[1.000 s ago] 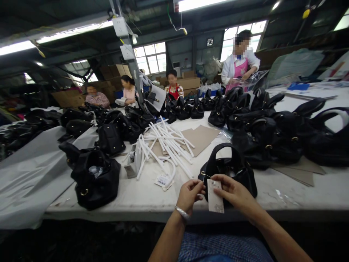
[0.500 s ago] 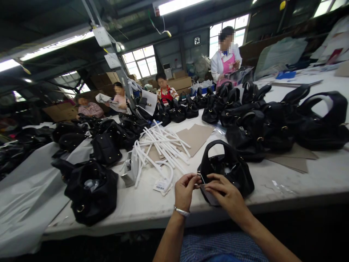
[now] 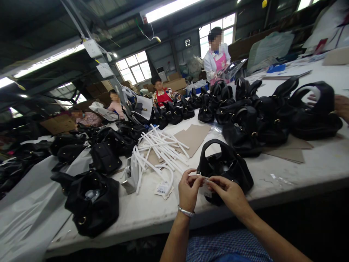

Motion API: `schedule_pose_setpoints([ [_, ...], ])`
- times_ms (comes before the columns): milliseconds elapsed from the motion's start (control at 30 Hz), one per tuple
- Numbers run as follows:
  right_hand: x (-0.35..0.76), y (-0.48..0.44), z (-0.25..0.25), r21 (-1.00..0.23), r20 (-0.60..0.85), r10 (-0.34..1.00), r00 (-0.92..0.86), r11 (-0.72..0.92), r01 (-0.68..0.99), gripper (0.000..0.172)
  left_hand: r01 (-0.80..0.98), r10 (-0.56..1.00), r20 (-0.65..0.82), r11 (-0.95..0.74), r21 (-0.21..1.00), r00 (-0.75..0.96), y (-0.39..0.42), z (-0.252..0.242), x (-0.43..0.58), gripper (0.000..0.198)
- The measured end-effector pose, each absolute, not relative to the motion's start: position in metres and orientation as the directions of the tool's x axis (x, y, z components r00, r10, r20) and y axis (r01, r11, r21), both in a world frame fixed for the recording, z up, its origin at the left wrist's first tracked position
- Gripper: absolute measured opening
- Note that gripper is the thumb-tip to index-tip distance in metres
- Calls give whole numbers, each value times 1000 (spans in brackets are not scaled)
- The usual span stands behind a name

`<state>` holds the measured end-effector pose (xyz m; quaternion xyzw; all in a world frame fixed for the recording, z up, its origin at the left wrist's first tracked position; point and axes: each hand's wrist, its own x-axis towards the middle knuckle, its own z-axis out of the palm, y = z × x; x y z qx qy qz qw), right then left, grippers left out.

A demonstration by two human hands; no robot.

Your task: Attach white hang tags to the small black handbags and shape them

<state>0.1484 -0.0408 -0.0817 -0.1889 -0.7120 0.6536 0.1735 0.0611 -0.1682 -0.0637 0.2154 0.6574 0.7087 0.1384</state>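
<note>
A black handbag (image 3: 240, 171) stands open at the table's front edge, its handle loop raised. In front of its left side, my left hand (image 3: 191, 187) and my right hand (image 3: 225, 189) meet with their fingertips pinched. Between them is a small pale tag (image 3: 205, 190) that hangs against the bag. My left fingers are closed on its upper end, near the bag's metal ring; my right finger and thumb pinch it from the right. Any thin string there is too small to make out.
White tubes (image 3: 160, 145) lie piled beside brown card sheets (image 3: 193, 138). A loose barcode tag (image 3: 161, 189) lies in front. Another open black bag (image 3: 92, 200) stands left. Many black bags (image 3: 311, 116) line the table (image 3: 278, 196). A person's hand (image 3: 342, 107) reaches in at right; several people work behind.
My hands have come closer together, and the tag now hangs below my fingertips. Another person's hand has appeared behind the bag at far right. The whole view has shifted slightly.
</note>
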Motion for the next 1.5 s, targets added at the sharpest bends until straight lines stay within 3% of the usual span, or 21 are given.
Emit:
schedule_pose_setpoints([
  [200, 149, -36, -81, -997, 49, 520, -853, 78, -10, 34, 136, 510, 117, 0, 991, -852, -168, -65, 62, 22],
  [367, 148, -34, -75, -994, 71, 531, -845, 105, -17, 33, 153, 545, 139, -21, 988, -827, -166, -65, 65, 21],
  [567, 148, -38, -71, -996, 55, 540, -840, 85, -10, 37, 48, 570, 89, -87, 995, -817, -162, -68, 65, 22],
  [733, 147, -37, -77, -999, 34, 541, -841, 19, -29, 40, 5, 530, 28, -43, 999, -847, -162, -68, 66, 23],
  [1000, 147, -35, -79, -999, 43, 548, -836, 38, -27, 39, 185, 555, 113, 76, 980, -824, -162, -63, 70, 19],
  [1333, 146, -34, -82, -998, 33, 532, -846, 61, -1, 38, 236, 596, 116, 127, 963, -794, -163, -60, 70, 23],
  [1500, 146, -35, -77, -987, 48, 540, -840, 157, 44, 31, 308, 598, 141, 186, 933, -789, -164, -58, 68, 21],
])
